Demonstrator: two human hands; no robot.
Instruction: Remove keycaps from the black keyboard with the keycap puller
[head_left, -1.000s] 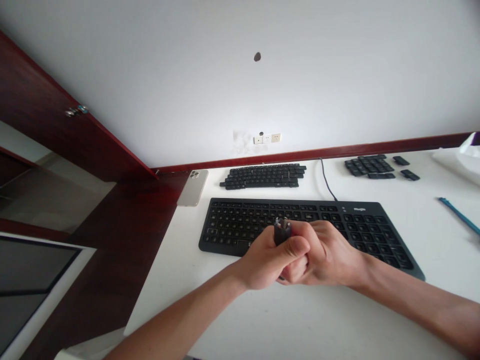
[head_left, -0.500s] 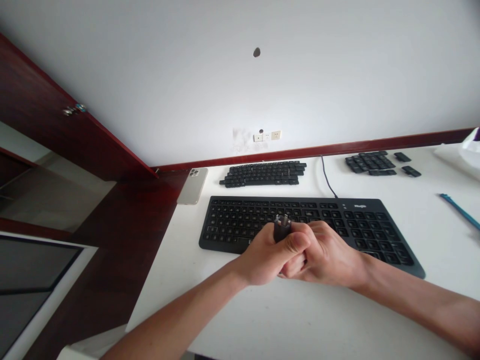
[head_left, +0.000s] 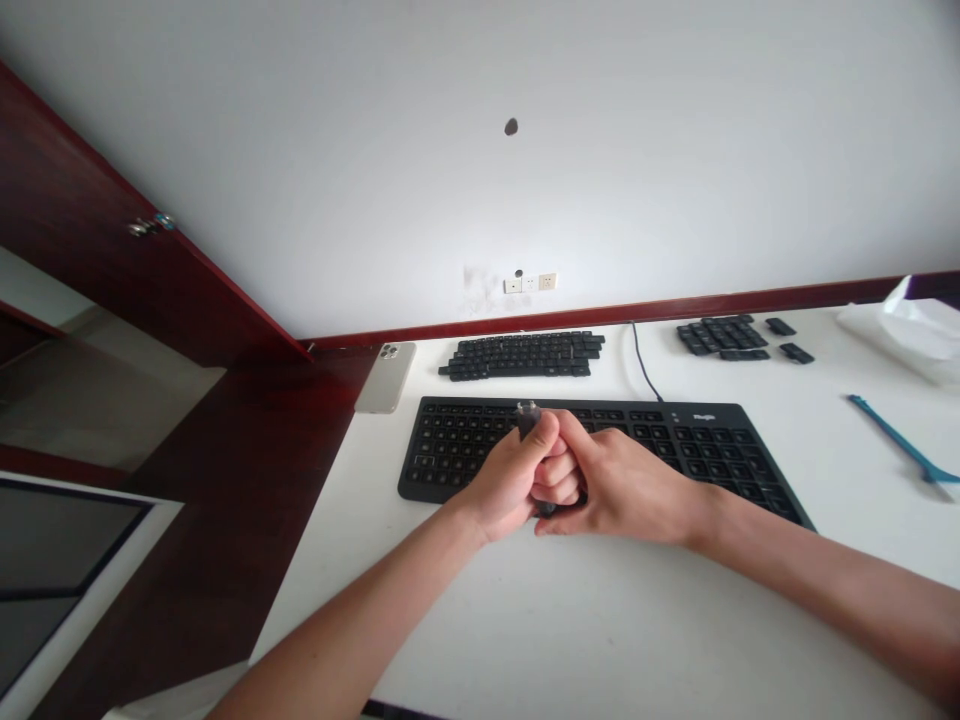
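My left hand (head_left: 510, 485) is closed around a keycap puller (head_left: 529, 412), a short dark handle with small metal prongs pointing up and away. Its lower end shows beneath the fingers. Against those fingers my right hand (head_left: 626, 485) is closed, its index finger near the top of the handle and its thumb near the bottom; its other fingers are mostly hidden. Both hands are over a black keyboard (head_left: 450, 425), covering its middle. The keyboard's key positions look bare, with their caps off.
Behind the keyboard lies a block of black keycaps (head_left: 521, 356), with a smaller keycap group (head_left: 720, 336) to the right. A phone (head_left: 385, 378) lies at the table's left edge. Rightward are a blue brush-like tool (head_left: 896, 440) and a white plastic bag (head_left: 907, 325). A cable (head_left: 643, 362) runs toward the wall.
Both hands have shifted left and slightly up with the puller. My right hand has turned and opened a little around the left, so more of the left fingers shows. The view has shifted slightly.
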